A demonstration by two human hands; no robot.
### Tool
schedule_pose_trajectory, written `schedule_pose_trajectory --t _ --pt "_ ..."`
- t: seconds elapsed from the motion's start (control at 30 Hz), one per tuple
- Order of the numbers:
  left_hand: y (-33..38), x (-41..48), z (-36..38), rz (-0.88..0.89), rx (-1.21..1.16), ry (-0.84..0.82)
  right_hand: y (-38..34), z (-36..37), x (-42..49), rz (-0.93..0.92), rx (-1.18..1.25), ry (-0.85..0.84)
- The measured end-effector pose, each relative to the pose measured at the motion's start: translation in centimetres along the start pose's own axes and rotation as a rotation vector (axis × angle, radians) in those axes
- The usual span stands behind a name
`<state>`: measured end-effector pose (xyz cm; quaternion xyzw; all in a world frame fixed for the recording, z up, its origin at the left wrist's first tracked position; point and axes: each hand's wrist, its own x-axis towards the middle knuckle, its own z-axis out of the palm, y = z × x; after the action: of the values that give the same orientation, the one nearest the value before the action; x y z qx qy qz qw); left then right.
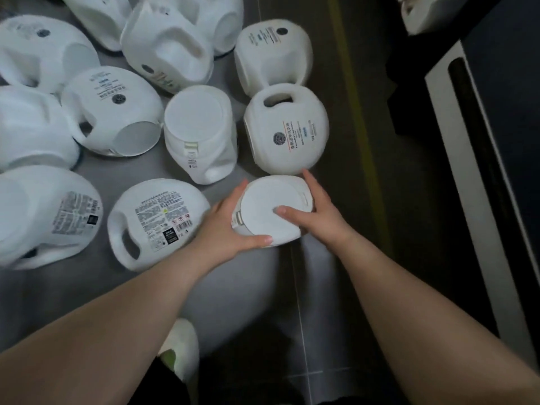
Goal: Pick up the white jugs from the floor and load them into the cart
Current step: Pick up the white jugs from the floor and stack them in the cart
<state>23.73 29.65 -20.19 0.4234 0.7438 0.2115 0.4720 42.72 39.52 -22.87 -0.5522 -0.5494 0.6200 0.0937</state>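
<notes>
Both my hands hold one white jug (268,200) seen bottom-up, just above the floor at centre. My left hand (228,226) grips its left side with the thumb curled under the near edge. On its right side my right hand (315,214) grips it, thumb lying across the flat bottom and fingers round the far side. Several more white jugs lie on the grey floor, among them one with a label (287,133) just beyond the held jug and one lying on its side (157,223) to the left.
A dark cart with a white frame (467,176) stands at the right, and a white jug (423,13) shows at its top corner. A yellow floor line (359,112) runs between jugs and cart. My white shoe (181,346) is at bottom centre.
</notes>
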Motion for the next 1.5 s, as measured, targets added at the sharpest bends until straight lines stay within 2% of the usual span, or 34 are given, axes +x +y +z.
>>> schedule_pose_trajectory --t 0.2,0.33,0.57,0.7,0.93,1.17,1.5 --pt "1.2 0.8 -1.3 -0.014 -0.001 -0.041 -1.4 0.3 -0.8 0.001 0.100 0.065" --pt "5.6 -1.5 -5.6 -0.013 -0.013 -0.060 -7.0 -0.5 -3.9 -0.009 0.118 0.106" --pt "19.6 -10.8 -18.7 -0.013 -0.062 -0.059 -26.3 -2.9 -13.7 -0.043 0.138 0.111" --pt "27.3 -17.5 -27.7 0.026 -0.098 0.000 -38.2 -3.1 -18.6 -0.110 0.045 0.072" --pt "34.1 -26.7 -40.0 0.081 -0.154 0.167 -54.5 -0.8 -25.7 -0.187 0.121 0.002" --pt "36.6 -32.4 -46.1 0.107 -0.263 0.410 -64.5 2.3 -27.0 -0.292 0.062 -0.203" --pt "36.9 -43.7 -42.9 -0.164 -0.502 0.948 -70.6 9.2 -30.3 -0.389 -0.180 -0.746"
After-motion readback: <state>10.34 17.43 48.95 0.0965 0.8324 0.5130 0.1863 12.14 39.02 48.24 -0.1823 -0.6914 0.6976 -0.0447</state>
